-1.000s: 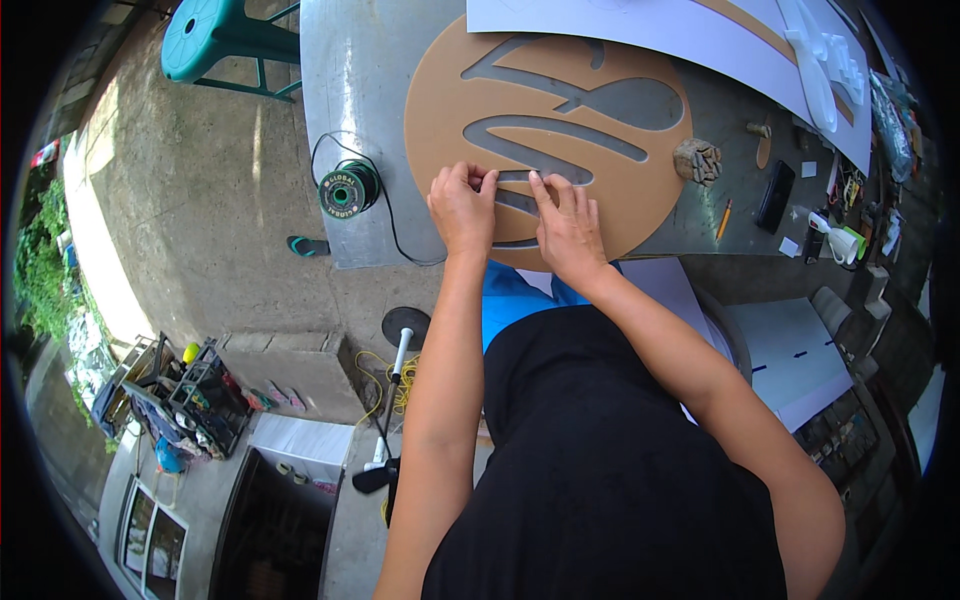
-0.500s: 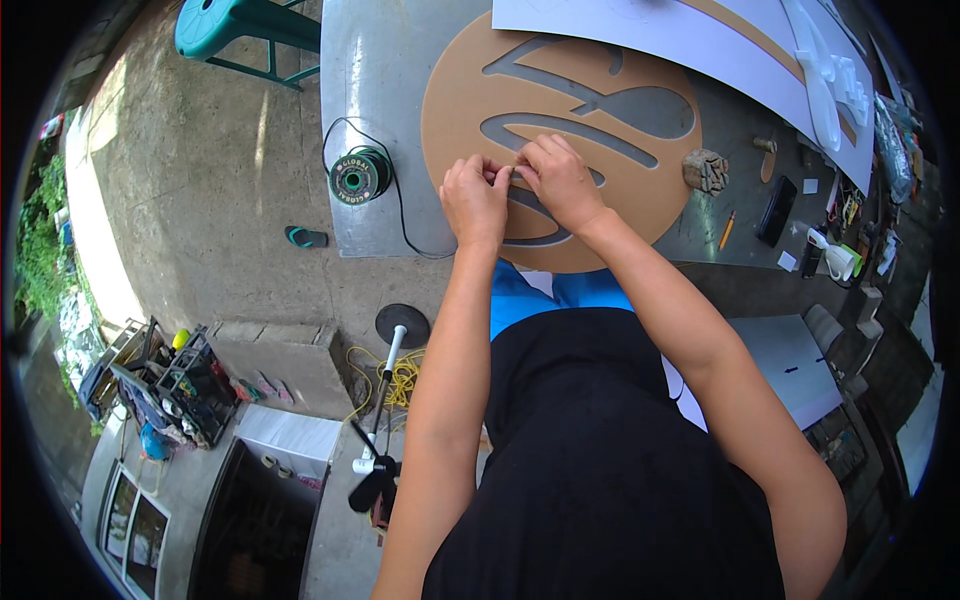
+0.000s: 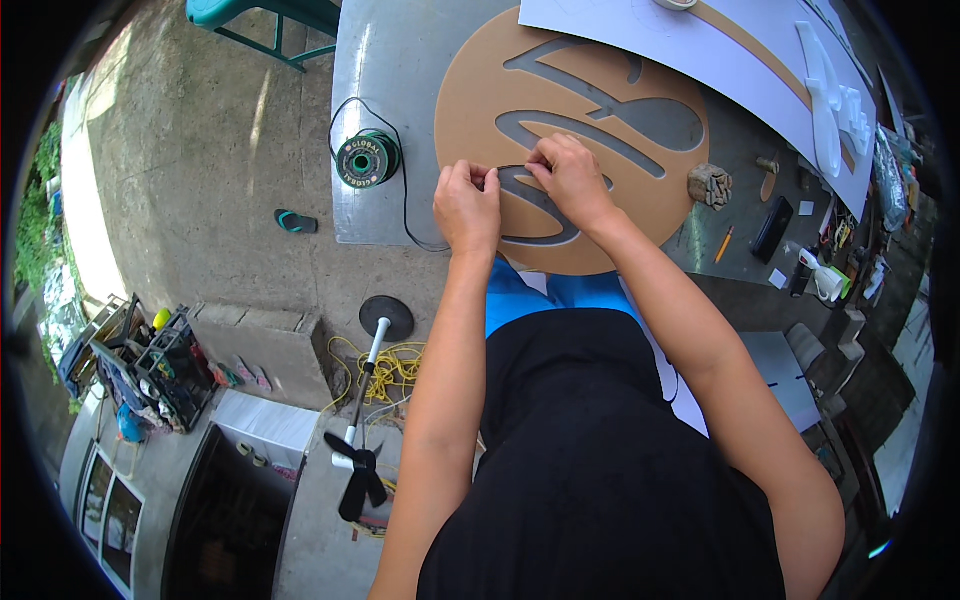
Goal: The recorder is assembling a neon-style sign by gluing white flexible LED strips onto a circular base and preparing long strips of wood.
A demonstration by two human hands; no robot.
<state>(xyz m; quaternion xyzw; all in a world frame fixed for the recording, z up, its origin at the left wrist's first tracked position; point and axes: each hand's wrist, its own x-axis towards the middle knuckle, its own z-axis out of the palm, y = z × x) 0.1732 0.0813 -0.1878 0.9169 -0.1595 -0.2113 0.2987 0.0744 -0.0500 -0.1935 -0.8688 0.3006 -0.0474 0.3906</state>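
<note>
A round tan board (image 3: 465,110) with several curved cut-outs lies on the grey metal table, close in front of me. Over one cut-out near its front edge, my left hand (image 3: 468,208) is closed in a pinch. To its right, my right hand (image 3: 572,178) pinches as well, a short gap away. A thin dark line runs between the fingertips; whether it is a strip or the cut-out's edge I cannot tell. From a green-and-black spool (image 3: 367,158) at the left, a black cord (image 3: 404,200) trails toward my left forearm, which hides its end.
On the metal table (image 3: 370,220), right of the board, are a bundled brown block (image 3: 710,187), an orange pencil (image 3: 723,246) and a black phone (image 3: 772,230). A large white sheet (image 3: 620,25) overlaps the board's far edge. A green stool (image 3: 270,25) stands far left.
My hands have drawn apart; the fingertips were together over the cut-out and now have a gap between them. The whole view has shifted slightly.
</note>
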